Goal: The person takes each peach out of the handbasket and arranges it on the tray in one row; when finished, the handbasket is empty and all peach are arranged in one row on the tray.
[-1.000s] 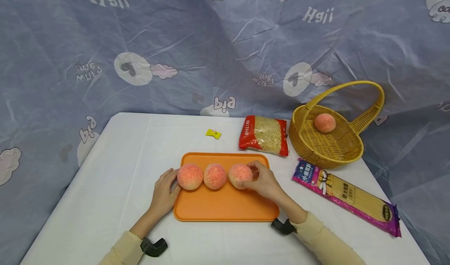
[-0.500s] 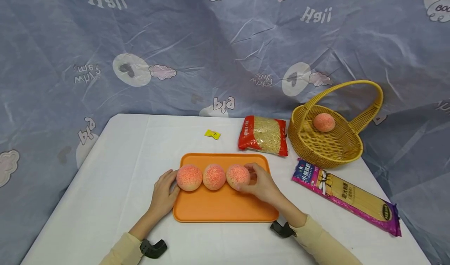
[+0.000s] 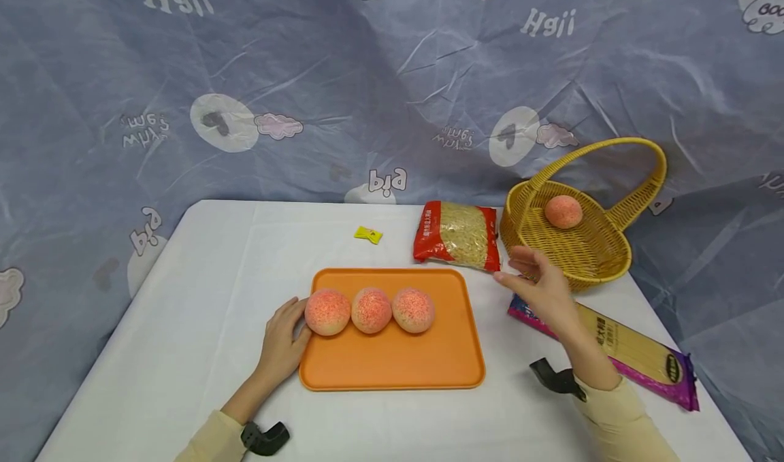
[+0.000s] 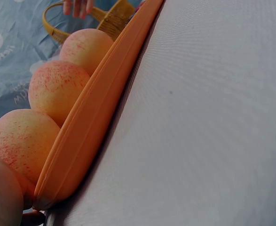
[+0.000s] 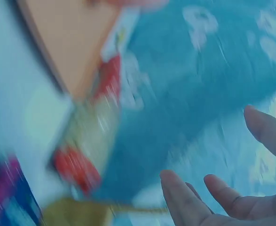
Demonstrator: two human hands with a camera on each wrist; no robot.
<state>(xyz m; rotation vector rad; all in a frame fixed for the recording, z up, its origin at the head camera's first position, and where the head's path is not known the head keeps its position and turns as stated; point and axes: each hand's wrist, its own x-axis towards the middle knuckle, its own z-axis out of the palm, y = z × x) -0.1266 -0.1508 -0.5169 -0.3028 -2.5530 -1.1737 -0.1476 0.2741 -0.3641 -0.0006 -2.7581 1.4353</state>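
Three pink-speckled peaches stand in a row on an orange tray (image 3: 392, 367): a left peach (image 3: 328, 311), a middle peach (image 3: 371, 310) and a right peach (image 3: 413, 310). My left hand (image 3: 283, 339) rests at the tray's left edge, its fingers against the left peach. In the left wrist view, part of that hand covers the lower side of the left peach (image 4: 22, 141). My right hand (image 3: 547, 292) hangs over the noodle pack's left end, near the basket, with its fingers spread and nothing between them. A fourth peach (image 3: 563, 211) lies inside the yellow wicker basket (image 3: 606, 261).
A long purple pack of noodles (image 3: 637, 343) lies at the right, partly covered by my right hand and forearm. Behind the tray are a red-ended clear bag (image 3: 462, 236) and a small yellow wrapped candy (image 3: 368, 235). A printed grey-blue cloth (image 3: 343, 60) hangs behind the table.
My right hand has let go of the right peach and moved right and away toward the basket. Shortly before, it nudged that peach slightly left. My left hand has stayed in place.
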